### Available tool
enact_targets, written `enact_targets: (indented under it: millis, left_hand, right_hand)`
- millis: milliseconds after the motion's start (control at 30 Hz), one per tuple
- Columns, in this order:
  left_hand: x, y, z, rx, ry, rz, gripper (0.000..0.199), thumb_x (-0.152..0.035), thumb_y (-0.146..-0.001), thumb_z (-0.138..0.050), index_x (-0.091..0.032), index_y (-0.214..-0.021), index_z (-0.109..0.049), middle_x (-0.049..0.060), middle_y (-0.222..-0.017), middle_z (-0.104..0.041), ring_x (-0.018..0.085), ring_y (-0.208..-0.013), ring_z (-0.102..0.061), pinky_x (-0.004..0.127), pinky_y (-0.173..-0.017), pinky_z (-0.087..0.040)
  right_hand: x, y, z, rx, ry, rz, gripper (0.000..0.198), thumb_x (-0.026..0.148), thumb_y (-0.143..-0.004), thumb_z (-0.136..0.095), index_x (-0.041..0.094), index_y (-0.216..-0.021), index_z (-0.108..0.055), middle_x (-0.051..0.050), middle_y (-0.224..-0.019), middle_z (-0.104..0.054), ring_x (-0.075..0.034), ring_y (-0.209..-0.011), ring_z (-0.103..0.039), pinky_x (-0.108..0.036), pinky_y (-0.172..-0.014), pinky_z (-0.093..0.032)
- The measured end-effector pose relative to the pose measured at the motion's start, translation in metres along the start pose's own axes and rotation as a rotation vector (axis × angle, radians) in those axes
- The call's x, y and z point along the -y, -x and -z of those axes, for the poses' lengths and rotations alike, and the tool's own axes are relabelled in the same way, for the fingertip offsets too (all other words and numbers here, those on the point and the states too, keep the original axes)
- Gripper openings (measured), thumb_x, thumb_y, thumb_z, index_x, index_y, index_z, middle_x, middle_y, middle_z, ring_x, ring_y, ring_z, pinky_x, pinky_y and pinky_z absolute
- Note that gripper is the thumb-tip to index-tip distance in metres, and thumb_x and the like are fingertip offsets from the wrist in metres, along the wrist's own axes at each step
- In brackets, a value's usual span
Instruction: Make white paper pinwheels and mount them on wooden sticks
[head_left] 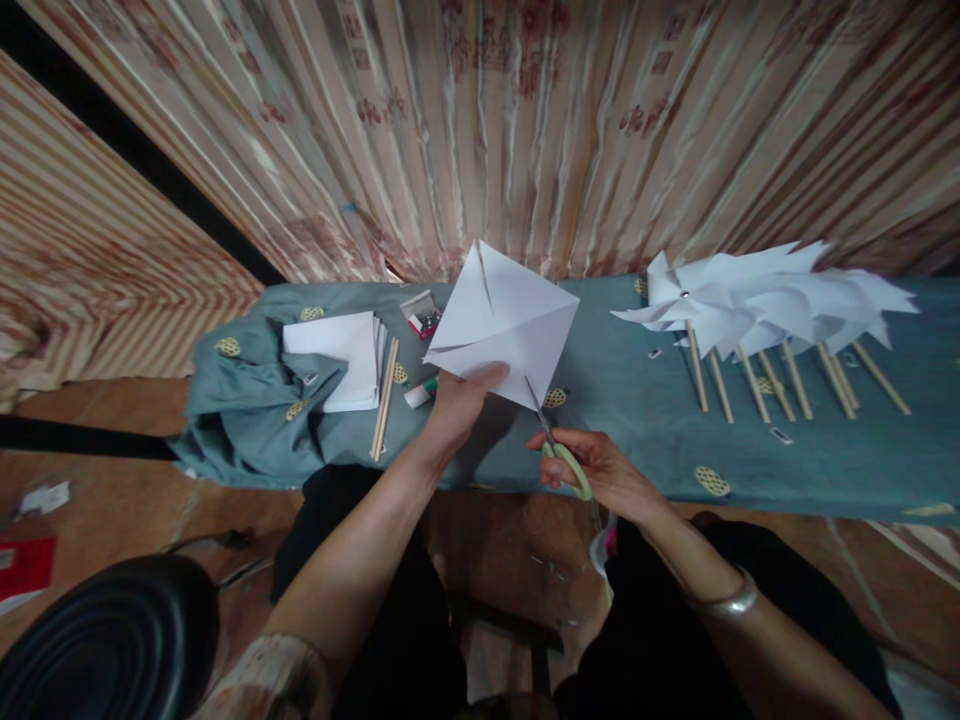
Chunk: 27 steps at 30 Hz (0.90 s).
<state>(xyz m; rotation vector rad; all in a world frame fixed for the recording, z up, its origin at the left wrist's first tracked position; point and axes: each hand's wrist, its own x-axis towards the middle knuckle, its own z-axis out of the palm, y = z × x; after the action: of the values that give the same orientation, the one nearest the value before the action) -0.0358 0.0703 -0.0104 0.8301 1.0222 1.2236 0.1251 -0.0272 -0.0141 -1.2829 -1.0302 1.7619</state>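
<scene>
My left hand (466, 402) pinches the near edge of a white square paper (517, 325), thumb on top, holding it up over the table. Slits run inward from the paper's far corner and its left corner. In my right hand (585, 465) is a pair of scissors (571, 468) with light green handles, fingers in the loops. Their blades lie at the paper's near corner, pointing toward its middle; how far apart the blades are I cannot tell.
A narrow table with a teal cloth (622, 440) bears white paper pinwheels (765, 295) on sticks at right. Left are stacked white papers (345, 345), wooden sticks (385, 400), a small box of pins (424, 318) and a green-and-white tube (421, 392). A curtain (517, 130) hangs behind.
</scene>
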Motion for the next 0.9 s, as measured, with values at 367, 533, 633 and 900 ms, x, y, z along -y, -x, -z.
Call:
enact_targets:
  millis: [367, 533, 633, 900]
  left_hand:
    - [0.001, -0.0016, 0.0008, 0.002, 0.006, 0.005, 0.056, -0.022, -0.058, -0.08, -0.019, -0.112, -0.067, 0.008, -0.089, -0.075, 0.024, -0.082, -0.068, 0.039, -0.079, -0.054]
    - [0.0026, 0.0005, 0.0012, 0.035, -0.018, 0.001, 0.057, -0.025, -0.06, -0.08, -0.018, -0.115, -0.065, 0.008, -0.092, -0.075, 0.024, -0.084, -0.069, 0.037, -0.08, -0.052]
    - [0.003, 0.0037, 0.0002, 0.073, -0.032, -0.004, 0.057, -0.025, -0.061, -0.079, -0.018, -0.115, -0.064, 0.008, -0.095, -0.075, 0.023, -0.084, -0.069, 0.036, -0.081, -0.052]
    - [0.003, 0.0053, -0.0008, 0.071, -0.019, 0.014, 0.055, -0.024, -0.059, -0.08, -0.017, -0.111, -0.064, 0.007, -0.09, -0.074, 0.021, -0.08, -0.066, 0.034, -0.079, -0.051]
  right_hand:
    - [0.0012, -0.0012, -0.0004, 0.003, -0.004, -0.037, 0.046, 0.048, -0.058, -0.087, 0.017, -0.088, -0.069, 0.002, -0.059, -0.062, -0.01, -0.051, -0.057, -0.024, -0.05, -0.047]
    - [0.0014, -0.0012, -0.0015, -0.012, 0.005, -0.027, 0.049, 0.051, -0.057, -0.087, 0.017, -0.086, -0.068, 0.002, -0.06, -0.064, -0.01, -0.052, -0.056, -0.024, -0.051, -0.046]
    - [0.0013, -0.0009, -0.0013, -0.026, 0.024, -0.006, 0.05, 0.054, -0.057, -0.086, 0.017, -0.086, -0.067, 0.001, -0.06, -0.065, -0.01, -0.053, -0.057, -0.023, -0.052, -0.046]
    - [0.001, -0.0016, -0.0013, -0.021, 0.046, -0.031, 0.051, 0.054, -0.058, -0.085, 0.018, -0.088, -0.066, 0.002, -0.06, -0.064, -0.01, -0.054, -0.057, -0.024, -0.051, -0.044]
